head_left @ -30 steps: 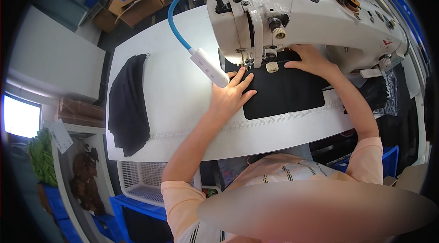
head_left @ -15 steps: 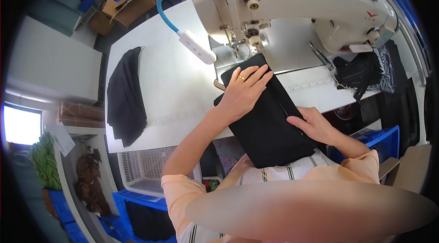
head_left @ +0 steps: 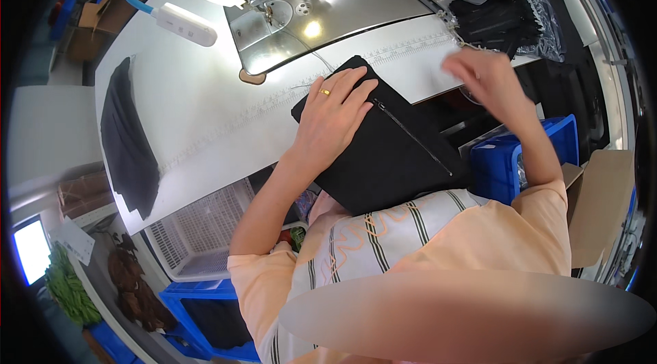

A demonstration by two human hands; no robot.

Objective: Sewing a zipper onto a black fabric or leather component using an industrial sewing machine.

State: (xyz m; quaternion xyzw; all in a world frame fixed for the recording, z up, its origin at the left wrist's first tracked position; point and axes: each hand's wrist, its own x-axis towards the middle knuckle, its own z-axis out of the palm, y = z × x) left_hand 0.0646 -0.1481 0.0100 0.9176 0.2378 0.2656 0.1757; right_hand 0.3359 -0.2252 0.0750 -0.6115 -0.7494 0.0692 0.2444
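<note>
Our left hand presses flat on the black zippered fabric panel overhanging the desk; our right hand hovers open, blurred, holding nothing

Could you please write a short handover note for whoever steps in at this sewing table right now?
Left hand: flat on the black zipped fabric panel, pinning it at the table's front edge; no grip closed.
Right hand: raised, blurred, empty as far as can be seen, near the pile of black pieces at the right.
Panel lies clear of the white sewing machine's needle, half off the white table.
Another black fabric piece lies far left.
</note>
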